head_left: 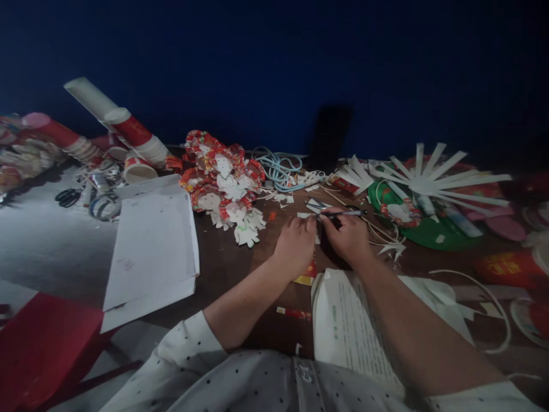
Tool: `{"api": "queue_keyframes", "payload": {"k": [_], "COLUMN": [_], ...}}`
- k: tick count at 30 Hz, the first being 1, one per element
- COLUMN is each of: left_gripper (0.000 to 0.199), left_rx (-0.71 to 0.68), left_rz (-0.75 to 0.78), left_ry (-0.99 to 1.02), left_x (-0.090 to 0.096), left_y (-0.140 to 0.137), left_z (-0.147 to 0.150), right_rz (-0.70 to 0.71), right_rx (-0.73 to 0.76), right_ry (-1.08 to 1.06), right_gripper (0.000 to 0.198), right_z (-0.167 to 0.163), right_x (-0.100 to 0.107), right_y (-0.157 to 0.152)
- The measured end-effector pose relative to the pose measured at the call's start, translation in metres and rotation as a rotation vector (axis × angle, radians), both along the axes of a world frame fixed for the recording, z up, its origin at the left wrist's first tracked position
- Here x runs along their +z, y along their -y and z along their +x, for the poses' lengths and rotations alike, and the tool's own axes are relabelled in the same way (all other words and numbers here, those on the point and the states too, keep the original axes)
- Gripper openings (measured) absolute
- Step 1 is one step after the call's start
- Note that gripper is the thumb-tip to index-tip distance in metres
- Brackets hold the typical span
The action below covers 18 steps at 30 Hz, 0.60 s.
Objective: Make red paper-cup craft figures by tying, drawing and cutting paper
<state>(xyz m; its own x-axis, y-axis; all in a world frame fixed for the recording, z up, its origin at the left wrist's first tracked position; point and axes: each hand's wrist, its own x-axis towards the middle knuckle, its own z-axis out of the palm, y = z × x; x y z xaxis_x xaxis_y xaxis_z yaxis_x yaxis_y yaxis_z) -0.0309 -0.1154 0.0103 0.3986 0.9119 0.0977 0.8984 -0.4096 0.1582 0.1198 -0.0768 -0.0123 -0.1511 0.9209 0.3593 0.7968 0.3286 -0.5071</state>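
My right hand is closed around a dark pen, which lies nearly level with its tip toward the left. Close beside it, my left hand has its fingers bent down on a small piece of white paper, pressing it to the brown table. The pen's tip is near the left fingertips; whether it touches the paper I cannot tell. Just beyond my hands lie scissors among paper scraps. A red and yellow piece of paper is partly under my left wrist.
Red decorations with white paper cutouts are heaped left of centre, near a light blue cord. White sheets and stacked paper cups stand farther left. An open book lies under my right forearm; white paper strips fan out over a green disc.
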Motion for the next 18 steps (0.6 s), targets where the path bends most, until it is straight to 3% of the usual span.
{"api": "queue_keyframes", "payload": {"k": [8, 18], "left_gripper": [0.055, 0.050], "left_rx": [0.006, -0.005], "left_rz": [0.039, 0.011], "left_ry": [0.017, 0.009], "left_x": [-0.0069, -0.0051], "left_y": [-0.0022, -0.0028], "left_z": [-0.0046, -0.0061], "right_rz": [-0.022, -0.050], "right_rx": [-0.008, -0.017], "right_ry": [-0.029, 0.016], "right_gripper": [0.028, 0.028], "right_z": [0.0029, 0.0033], "right_x": [-0.0012, 0.0028], "right_y": [-0.0007, 0.0022]}}
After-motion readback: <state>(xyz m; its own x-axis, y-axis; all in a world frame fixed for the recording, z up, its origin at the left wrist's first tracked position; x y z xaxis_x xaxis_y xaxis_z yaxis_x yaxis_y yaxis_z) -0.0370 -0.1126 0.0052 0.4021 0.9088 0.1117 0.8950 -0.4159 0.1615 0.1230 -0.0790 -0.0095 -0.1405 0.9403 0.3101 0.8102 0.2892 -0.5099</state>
